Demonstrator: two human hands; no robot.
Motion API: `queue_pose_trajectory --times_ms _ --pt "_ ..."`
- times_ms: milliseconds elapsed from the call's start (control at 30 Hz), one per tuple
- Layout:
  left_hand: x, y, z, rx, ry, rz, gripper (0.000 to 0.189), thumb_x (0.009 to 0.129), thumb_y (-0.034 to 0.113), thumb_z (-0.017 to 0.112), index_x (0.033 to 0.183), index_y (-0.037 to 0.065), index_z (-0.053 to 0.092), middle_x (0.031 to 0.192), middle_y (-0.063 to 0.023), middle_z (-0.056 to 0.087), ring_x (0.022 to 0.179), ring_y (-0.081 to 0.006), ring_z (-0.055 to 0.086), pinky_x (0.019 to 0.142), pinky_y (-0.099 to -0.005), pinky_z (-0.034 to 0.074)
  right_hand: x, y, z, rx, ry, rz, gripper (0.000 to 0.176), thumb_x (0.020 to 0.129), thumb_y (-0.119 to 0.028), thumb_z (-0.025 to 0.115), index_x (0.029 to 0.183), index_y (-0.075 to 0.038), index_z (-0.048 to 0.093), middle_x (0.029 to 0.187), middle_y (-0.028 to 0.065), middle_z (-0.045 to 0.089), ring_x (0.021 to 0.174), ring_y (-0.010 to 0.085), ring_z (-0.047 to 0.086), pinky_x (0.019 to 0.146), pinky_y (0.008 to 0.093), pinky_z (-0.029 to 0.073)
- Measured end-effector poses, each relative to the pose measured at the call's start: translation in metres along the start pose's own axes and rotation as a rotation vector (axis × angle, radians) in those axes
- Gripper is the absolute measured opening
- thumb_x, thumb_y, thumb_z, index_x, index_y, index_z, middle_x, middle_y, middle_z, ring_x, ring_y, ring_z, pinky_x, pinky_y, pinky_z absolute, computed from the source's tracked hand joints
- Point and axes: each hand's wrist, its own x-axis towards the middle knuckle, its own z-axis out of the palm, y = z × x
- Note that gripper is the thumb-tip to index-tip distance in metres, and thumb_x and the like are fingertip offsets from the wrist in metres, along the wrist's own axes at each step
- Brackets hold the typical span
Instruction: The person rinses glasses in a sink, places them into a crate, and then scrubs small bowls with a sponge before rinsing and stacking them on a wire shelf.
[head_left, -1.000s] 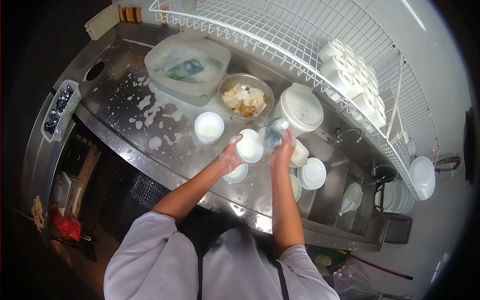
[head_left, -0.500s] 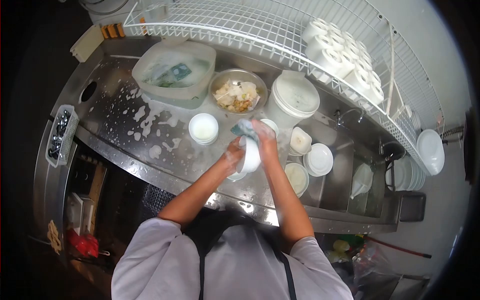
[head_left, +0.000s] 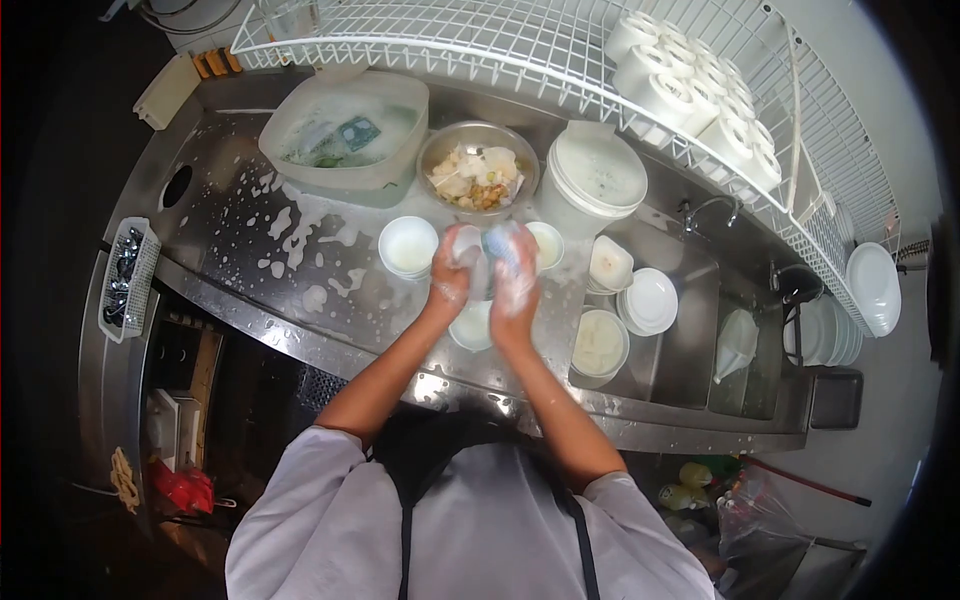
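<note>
Close together above the steel counter, my left hand [head_left: 448, 275] grips a white bowl [head_left: 468, 247] turned on its side. My right hand [head_left: 516, 285] is closed round a foamy blue-green scouring pad [head_left: 499, 241], held against or very near the bowl; motion smears both. Just left of the hands stand stacked white bowls [head_left: 408, 247] with suds in them. Another white bowl [head_left: 472, 326] lies below the hands, partly covered by them. A small white bowl [head_left: 547, 245] is right beside my right hand.
Behind the hands are a plastic tub [head_left: 395, 180] of soapy water, a steel bowl [head_left: 440, 200] of food scraps and a white bucket [head_left: 590, 205]. Stacked white dishes [head_left: 650, 300] stand at the right by the sink [head_left: 690, 345]. A wire rack [head_left: 480, 50] overhangs the back.
Both hands have moved up and slightly left with the bowl and the pad. The bowl has turned, and the white bowl under the hands shows more now. The view has shifted slightly.
</note>
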Motion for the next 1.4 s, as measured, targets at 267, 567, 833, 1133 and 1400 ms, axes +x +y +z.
queue_pose_trajectory --times_ms 267,567,833,1133,1400 --pt "0.000 0.042 0.002 0.536 -0.061 -0.135 0.028 0.096 0.021 0.058 0.119 0.004 0.056 0.098 -0.0271 0.067 0.094 -0.0448 0.063 0.081 -0.0451 0.049 -0.012 0.031 -0.022 0.100 -0.031 0.746 0.036 0.100 -0.013 0.047 0.130 0.005 0.055 0.097 0.0146 0.068 0.088 0.0196 0.066 0.075 0.0309 0.051" --pt "-0.002 0.051 -0.024 1.057 -0.692 -0.054 0.026 0.097 0.030 0.058 0.112 0.008 0.059 0.083 -0.0249 0.067 0.085 -0.0437 0.066 0.074 -0.0527 0.050 -0.098 0.114 -0.099 -0.099 -0.048 0.608 0.034 0.099 -0.020 0.048 0.120 0.003 0.062 0.098 0.0160 0.069 0.082 0.0236 0.069 0.060 0.0341 0.057" --pt "0.012 0.010 -0.020 1.276 -1.120 0.232 0.033 0.093 0.040 0.061 0.097 0.007 0.066 0.082 -0.0182 0.069 0.080 -0.0387 0.067 0.070 -0.0482 0.051 -0.112 0.091 -0.149 -0.036 0.129 0.804 0.035 0.101 -0.020 0.042 0.112 0.006 0.062 0.101 0.0185 0.066 0.094 0.0308 0.065 0.090 0.0419 0.048" --pt "0.060 -0.070 0.077 1.239 -0.687 0.075 0.038 0.084 0.041 0.071 0.096 0.005 0.069 0.095 -0.0199 0.070 0.092 -0.0382 0.067 0.080 -0.0467 0.052 -0.155 0.142 -0.164 -0.236 0.176 0.603 0.032 0.099 -0.018 0.049 0.116 0.006 0.062 0.109 0.0255 0.067 0.102 0.0367 0.064 0.091 0.0411 0.047" --pt "0.079 -0.125 0.119 1.199 -0.537 0.114 0.014 0.080 0.009 0.064 0.093 0.003 0.067 0.095 -0.0198 0.070 0.092 -0.0382 0.067 0.083 -0.0431 0.053 -0.166 0.156 -0.180 0.130 0.294 0.856 0.031 0.099 -0.018 0.049 0.116 0.006 0.062 0.102 0.0215 0.067 0.085 0.0283 0.069 0.073 0.0383 0.054"
